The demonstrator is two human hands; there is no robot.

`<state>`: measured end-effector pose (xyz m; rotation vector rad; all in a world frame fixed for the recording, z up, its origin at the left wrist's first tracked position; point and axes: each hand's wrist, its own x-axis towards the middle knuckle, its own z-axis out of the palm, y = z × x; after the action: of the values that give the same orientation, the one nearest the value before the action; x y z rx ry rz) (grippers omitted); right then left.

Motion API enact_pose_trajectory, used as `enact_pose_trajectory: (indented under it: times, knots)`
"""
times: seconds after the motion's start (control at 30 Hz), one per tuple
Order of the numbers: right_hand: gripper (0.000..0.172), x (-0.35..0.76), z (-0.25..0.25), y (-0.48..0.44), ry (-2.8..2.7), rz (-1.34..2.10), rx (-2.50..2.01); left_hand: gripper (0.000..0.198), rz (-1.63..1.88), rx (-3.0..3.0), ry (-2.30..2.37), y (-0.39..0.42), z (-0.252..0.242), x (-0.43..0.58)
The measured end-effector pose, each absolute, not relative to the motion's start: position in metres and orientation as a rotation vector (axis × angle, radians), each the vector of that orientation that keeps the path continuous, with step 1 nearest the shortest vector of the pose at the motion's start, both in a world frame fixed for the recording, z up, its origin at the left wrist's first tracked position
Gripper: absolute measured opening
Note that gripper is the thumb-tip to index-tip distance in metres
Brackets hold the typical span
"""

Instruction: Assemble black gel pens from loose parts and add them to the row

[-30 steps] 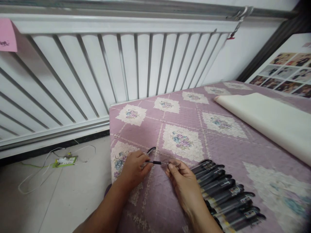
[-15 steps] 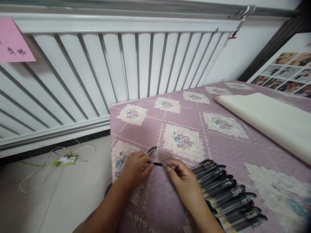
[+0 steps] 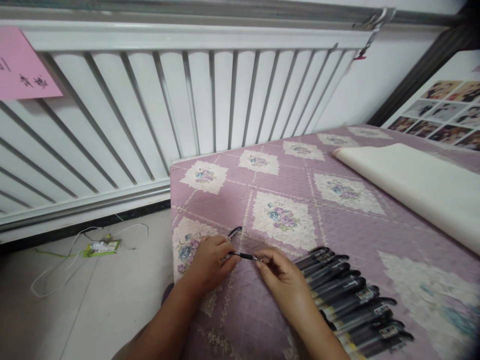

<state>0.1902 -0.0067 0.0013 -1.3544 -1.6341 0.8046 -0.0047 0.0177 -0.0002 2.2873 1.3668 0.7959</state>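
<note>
My left hand (image 3: pixel 213 257) is closed around the barrel of a pen (image 3: pixel 245 256), which has a black grip and points to the right. The thumb and forefinger of my right hand (image 3: pixel 281 272) pinch together at the pen's metal tip end. Just beyond my left fingers a dark pen cap (image 3: pixel 235 231) lies on the cloth, partly hidden by the hand. Close to my right wrist, several capped black pens (image 3: pixel 354 295) lie side by side in a slanting row.
A purple quilted cloth (image 3: pixel 225 210) with flower patches covers the surface. A folded cream sheet (image 3: pixel 420 180) lies at right, near a photo board (image 3: pixel 442 112). Behind stands a white radiator (image 3: pixel 221 100) with a pink note (image 3: pixel 26 70). A power strip (image 3: pixel 103 247) with cables lies on the floor.
The pen tilts slightly more, its tip end a little lower. My right hand has shifted slightly; both hands keep their hold. The pink note shows a little farther into view.
</note>
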Motion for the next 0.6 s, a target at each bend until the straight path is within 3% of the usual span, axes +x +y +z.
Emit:
enact_pose_trajectory:
  times: [0.33,0.6]
  knots:
    - [0.019,0.1905,-0.0050,-0.0070,-1.625,0.841,-1.397,0.003,0.888,2.279,1.334,0.0167,-0.0018,-0.0044]
    - [0.022,0.1888,0.0040,-0.0089,-1.803,0.656,-1.425,0.003,0.898,2.291,1.340,0.0159,-0.0030,-0.0044]
